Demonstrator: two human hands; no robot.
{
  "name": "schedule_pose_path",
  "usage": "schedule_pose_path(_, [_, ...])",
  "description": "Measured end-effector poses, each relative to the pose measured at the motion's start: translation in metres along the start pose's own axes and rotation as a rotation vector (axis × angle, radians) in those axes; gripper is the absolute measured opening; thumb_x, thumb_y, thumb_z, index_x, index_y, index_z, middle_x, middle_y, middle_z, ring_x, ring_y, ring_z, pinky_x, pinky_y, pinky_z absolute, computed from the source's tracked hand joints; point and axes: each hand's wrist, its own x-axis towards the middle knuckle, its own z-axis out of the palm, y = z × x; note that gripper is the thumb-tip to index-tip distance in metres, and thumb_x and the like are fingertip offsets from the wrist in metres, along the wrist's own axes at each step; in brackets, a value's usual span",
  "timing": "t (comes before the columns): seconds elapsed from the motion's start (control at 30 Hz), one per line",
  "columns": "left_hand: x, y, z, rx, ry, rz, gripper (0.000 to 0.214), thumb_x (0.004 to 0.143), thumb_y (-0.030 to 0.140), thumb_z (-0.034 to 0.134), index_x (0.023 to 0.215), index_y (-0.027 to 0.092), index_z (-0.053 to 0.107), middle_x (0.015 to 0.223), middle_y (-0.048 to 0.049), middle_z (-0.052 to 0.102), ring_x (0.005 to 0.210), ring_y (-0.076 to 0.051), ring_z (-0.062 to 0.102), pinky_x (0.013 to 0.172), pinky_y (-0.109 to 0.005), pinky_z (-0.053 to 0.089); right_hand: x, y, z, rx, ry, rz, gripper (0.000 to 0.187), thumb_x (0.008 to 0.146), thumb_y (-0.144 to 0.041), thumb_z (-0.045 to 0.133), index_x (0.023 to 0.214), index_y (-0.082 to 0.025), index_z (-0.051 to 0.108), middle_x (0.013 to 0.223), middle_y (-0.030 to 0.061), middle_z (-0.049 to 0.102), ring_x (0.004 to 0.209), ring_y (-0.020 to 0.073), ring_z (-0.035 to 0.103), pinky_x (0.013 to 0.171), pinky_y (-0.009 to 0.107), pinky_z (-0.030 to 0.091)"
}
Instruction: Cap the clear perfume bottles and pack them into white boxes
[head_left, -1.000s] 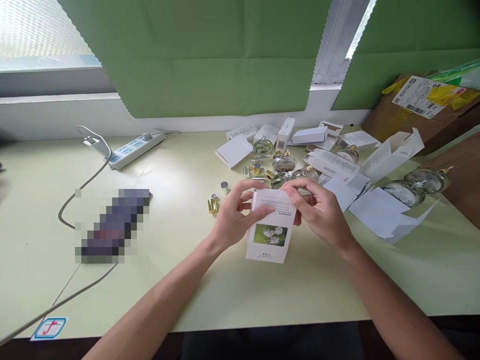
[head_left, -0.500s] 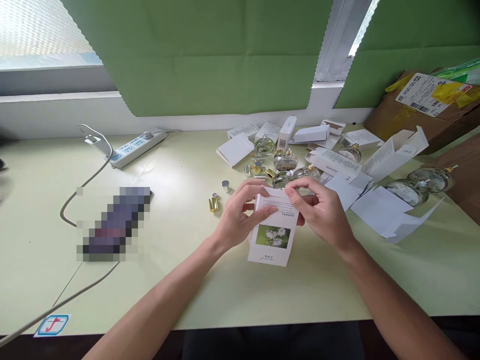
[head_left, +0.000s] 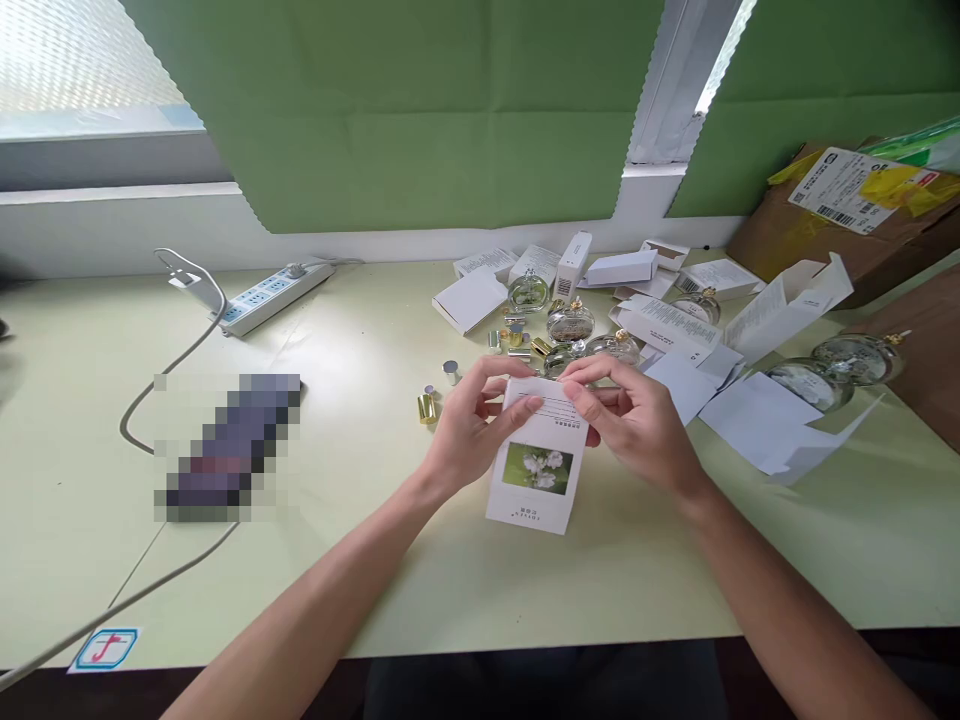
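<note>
Two hands hold one white carton (head_left: 536,465) over the middle of the worktop (head_left: 360,420). The left hand (head_left: 469,435) is clamped on its upper left edge with the thumb across the printed face. The right hand (head_left: 637,425) is clamped on its upper right edge. The flower picture faces up. Glass bottles (head_left: 570,322) lie near at 12 o'clock among opened white boxes (head_left: 471,300). A gold cap (head_left: 425,408) sits just beside the left hand at 9 o'clock. A power strip (head_left: 274,290) lies well apart at 10 o'clock.

I see a power strip (head_left: 274,290) back left, glass bottles (head_left: 570,322) among white cartons (head_left: 470,300), and a cardboard parcel (head_left: 780,245) far right.
</note>
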Motion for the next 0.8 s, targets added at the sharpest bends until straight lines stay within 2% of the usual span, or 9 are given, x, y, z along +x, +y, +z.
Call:
schedule_pose_path(0.13, [0.0035, -0.0003, -0.0034, -0.021, 0.068, 0.008, 0.018, 0.09, 0.028, 0.067, 0.104, 0.022, 0.056, 0.113, -0.0038, 0.061, 0.089, -0.012, 0.067, 0.06, -0.019, 0.059, 0.0007, 0.0018, 0.0017, -0.031, -0.07, -0.004, 0.03, 0.087, -0.043, 0.068, 0.112, -0.028, 0.063, 0.12, 0.0061, 0.063, 0.074, 0.0155, 0.068, 0.051, 0.026, 0.056])
schedule_pose_path(0.23, [0.0061, 0.0002, -0.0067, -0.048, 0.097, -0.026, 0.021, 0.09, 0.031, 0.067, 0.103, 0.022, 0.054, 0.115, -0.0042, 0.061, 0.088, -0.012, 0.067, 0.056, -0.017, 0.057, 0.0012, 0.0029, 0.0029, -0.049, -0.139, 0.031, 0.039, 0.09, -0.044, 0.064, 0.127, -0.034, 0.056, 0.106, 0.0035, 0.068, 0.077, 0.0174, 0.068, 0.059, 0.029, 0.059])
schedule_pose_path(0.43, [0.006, 0.0022, -0.0066, -0.113, -0.013, -0.059, 0.019, 0.093, 0.031, 0.063, 0.107, 0.025, 0.051, 0.12, -0.0025, 0.061, 0.094, -0.013, 0.067, 0.059, -0.018, 0.06, 0.0018, 0.0038, 0.0031, -0.08, -0.085, -0.021, 0.027, 0.095, -0.044, 0.057, 0.119, -0.03, 0.06, 0.087, 0.0008, 0.064, 0.07, 0.0141, 0.059, 0.055, 0.025, 0.054])
schedule_pose_path(0.6, [0.0051, 0.0046, -0.0066, -0.061, -0.006, -0.025, 0.023, 0.091, 0.031, 0.066, 0.109, 0.024, 0.055, 0.117, -0.0035, 0.062, 0.1, -0.016, 0.066, 0.067, -0.023, 0.064, 0.0019, 0.0035, 0.0035, -0.033, -0.06, -0.018, 0.025, 0.096, -0.044, 0.055, 0.116, -0.03, 0.061, 0.085, 0.0003, 0.061, 0.066, 0.0126, 0.056, 0.05, 0.022, 0.049])
schedule_pose_path(0.8, [0.0054, 0.0014, -0.0096, -0.033, 0.015, 0.02, 0.015, 0.088, 0.027, 0.069, 0.098, 0.022, 0.059, 0.115, -0.0037, 0.061, 0.105, -0.017, 0.064, 0.067, -0.023, 0.062, 0.0013, 0.0034, 0.0027, -0.052, -0.06, -0.022, 0.024, 0.096, -0.045, 0.055, 0.115, -0.032, 0.061, 0.08, -0.0009, 0.058, 0.062, 0.0126, 0.054, 0.051, 0.024, 0.048])
